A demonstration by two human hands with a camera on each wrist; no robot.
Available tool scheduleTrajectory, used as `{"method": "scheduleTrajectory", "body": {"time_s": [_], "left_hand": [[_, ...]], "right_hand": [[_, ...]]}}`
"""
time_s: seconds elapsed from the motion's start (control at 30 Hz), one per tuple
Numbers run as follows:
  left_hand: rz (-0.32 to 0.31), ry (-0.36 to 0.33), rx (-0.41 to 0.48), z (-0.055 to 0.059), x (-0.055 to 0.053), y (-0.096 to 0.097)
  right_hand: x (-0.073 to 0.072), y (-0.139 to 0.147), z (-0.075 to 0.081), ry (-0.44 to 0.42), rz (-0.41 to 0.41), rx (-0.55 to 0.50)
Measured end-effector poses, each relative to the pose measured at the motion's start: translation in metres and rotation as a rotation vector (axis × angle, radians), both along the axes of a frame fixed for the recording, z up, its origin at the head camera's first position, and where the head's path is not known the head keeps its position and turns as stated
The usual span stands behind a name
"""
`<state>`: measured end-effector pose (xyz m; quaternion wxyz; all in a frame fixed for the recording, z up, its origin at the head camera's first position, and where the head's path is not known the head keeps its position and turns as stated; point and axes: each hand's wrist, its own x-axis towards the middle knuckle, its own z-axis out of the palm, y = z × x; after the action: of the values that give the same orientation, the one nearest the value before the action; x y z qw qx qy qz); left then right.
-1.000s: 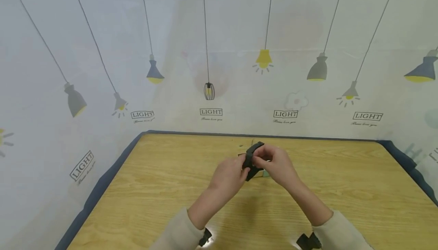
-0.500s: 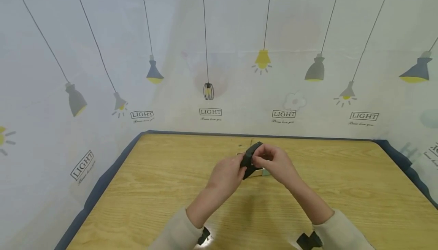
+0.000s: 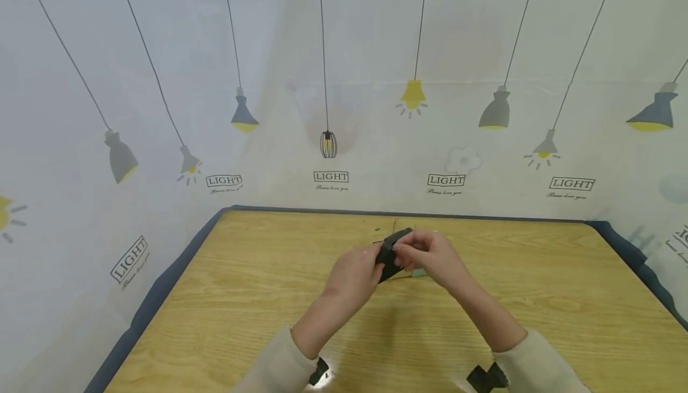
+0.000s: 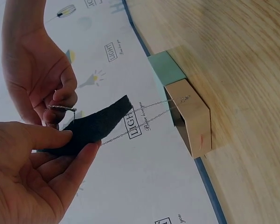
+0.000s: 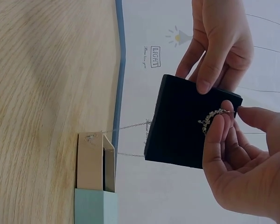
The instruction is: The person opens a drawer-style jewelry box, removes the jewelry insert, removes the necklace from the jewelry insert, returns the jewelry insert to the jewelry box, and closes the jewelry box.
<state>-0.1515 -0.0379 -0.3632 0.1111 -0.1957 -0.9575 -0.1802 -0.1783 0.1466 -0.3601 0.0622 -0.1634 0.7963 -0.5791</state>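
The desk (image 3: 242, 309) is lying beneath both sets of my fingers. The box (image 5: 89, 163), tan with a mint end, is resting on the desk below and beyond my fingers, its mint end pointing toward my right side. The black pad (image 5: 175, 121) is spanning the gap between my hands, above the desk; my left fingers (image 4: 83, 164) are gripping it by one edge, thumb on its face.

The silvery necklace (image 5: 209, 116) is lying partly against that face. My right fingers (image 5: 214, 140) are pinching its beaded section and are therefore the nearer set; the left thumb is pressing well to the left. The beaded section is curving along the pad's upper part, directly at the right fingertips. I am judging this line between bead and pad to be the governing relation. Two thin strands are hanging from the pad's far edge, away from my fingers, toward the box; I am unable to tell whether their end is touching it.
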Motion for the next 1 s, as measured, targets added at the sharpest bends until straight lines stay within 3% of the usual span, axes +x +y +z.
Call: {"method": "scheduleTrajectory", "body": {"time_s": [0.43, 1.0], "left_hand": [[0.021, -0.013, -0.043, -0.0023, -0.0008, -0.0021], [0.067, -0.016, -0.154, -0.0038, -0.0005, 0.0023]], "right_hand": [[-0.0013, -0.0008, 0.0018, -0.051, 0.017, 0.035], [-0.0011, 0.0015, -0.0012, -0.207, 0.027, -0.068]]}}
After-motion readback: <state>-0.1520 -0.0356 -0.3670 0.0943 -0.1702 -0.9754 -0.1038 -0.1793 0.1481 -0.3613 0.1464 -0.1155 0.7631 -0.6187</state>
